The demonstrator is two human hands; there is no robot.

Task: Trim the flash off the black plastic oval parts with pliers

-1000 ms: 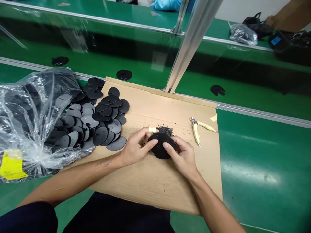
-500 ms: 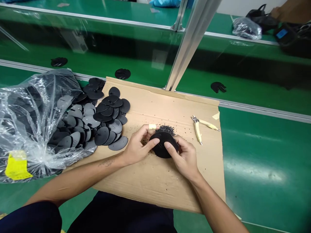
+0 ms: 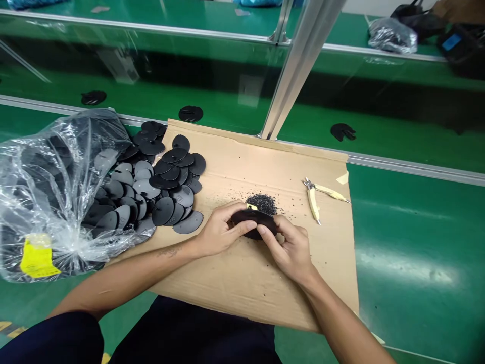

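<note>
Between both hands I hold a round black plastic disc (image 3: 254, 218), tilted so that it looks like a narrow oval. My left hand (image 3: 222, 230) grips its left side, thumb on the near face, with yellow tape round one finger. On the right edge, my right hand (image 3: 291, 247) pinches it with thumb and curled fingers. Just beyond the disc lies a small heap of black plastic bits (image 3: 263, 202) on the cardboard sheet (image 3: 227, 283). Side cutters (image 3: 313, 197) with yellow handles rest spread apart on the cardboard, to the right of the heap.
A pile of black discs (image 3: 170, 187) spills from a clear plastic bag (image 3: 71, 187) with a yellow label on the left. A metal post (image 3: 299, 65) rises behind the cardboard. Several dark discs lie beyond the rail, one a notched disc (image 3: 343, 132).
The disc has tipped from showing its broad face to a narrower oval. Both hands still hold it, and the whole view has shifted slightly.
</note>
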